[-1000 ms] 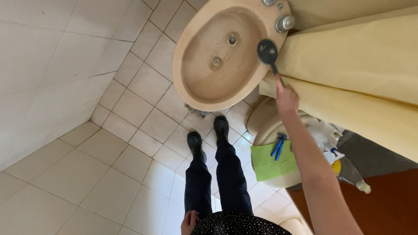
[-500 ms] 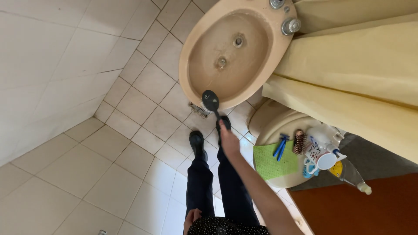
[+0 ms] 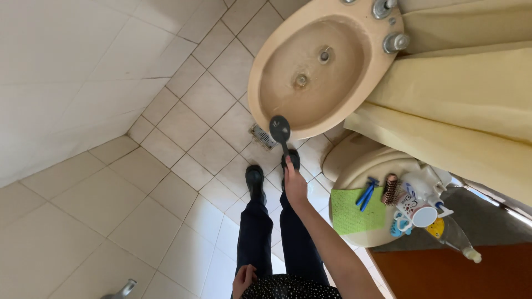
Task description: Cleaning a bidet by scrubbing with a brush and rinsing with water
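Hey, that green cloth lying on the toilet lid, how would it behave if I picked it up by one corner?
The green cloth lies thin and flat, following the toilet lid, so it would probably hang limp and feel light. Lifting it would likely tip off the blue clip-like thing resting on its edge. It looks unbreakable.

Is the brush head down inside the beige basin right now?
No, the dark brush held by the right hand sits at the near rim of the basin.

To my right, on the closed toilet lid, a clear bottle lies with a yellow label, beside a patterned white mug.
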